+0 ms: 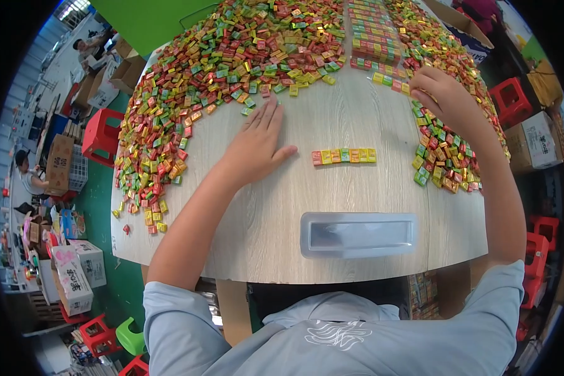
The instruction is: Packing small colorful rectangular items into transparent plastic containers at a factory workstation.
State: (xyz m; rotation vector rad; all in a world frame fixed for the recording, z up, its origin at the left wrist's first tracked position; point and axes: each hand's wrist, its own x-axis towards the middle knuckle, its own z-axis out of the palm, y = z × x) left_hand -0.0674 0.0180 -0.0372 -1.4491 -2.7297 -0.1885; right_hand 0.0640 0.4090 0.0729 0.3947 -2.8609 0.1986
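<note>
On the pale wooden table [263, 225], near its middle, lies a short row of sweets [344, 155]: small square wrapped pieces, red, yellow, green and orange, set edge to edge in one straight line. Left hand [255, 145] rests flat on the bare wood just left of the row, fingers spread and released, holding nothing; fingertips point up toward the big heap of sweets [232, 62] and nearly touch its loose lower edge. Right hand [442, 94] is up at the right, fingers curled downward onto the right-hand heap [445, 156]; whether it grips any pieces cannot be told, fingertips hidden.

Nearer the person, below the row and apart from it, sits a clear plastic tray [358, 235], oblong, rounded corners, close to the table's front edge. At the far side, between the two heaps, stand neat stacked rows of sweets [373, 34] in bands of colour.

Bare wood runs from the heaps down to the front edge, widest between the left hand and the tray. The heaps reach the table's left and right edges.

Off the table: red plastic stools [100, 135] at left and right, brown cardboard boxes [59, 163] at left, a white printed carton [75, 276] low left, another brown box [536, 144] at right. Green floor [97, 207] shows at left.
</note>
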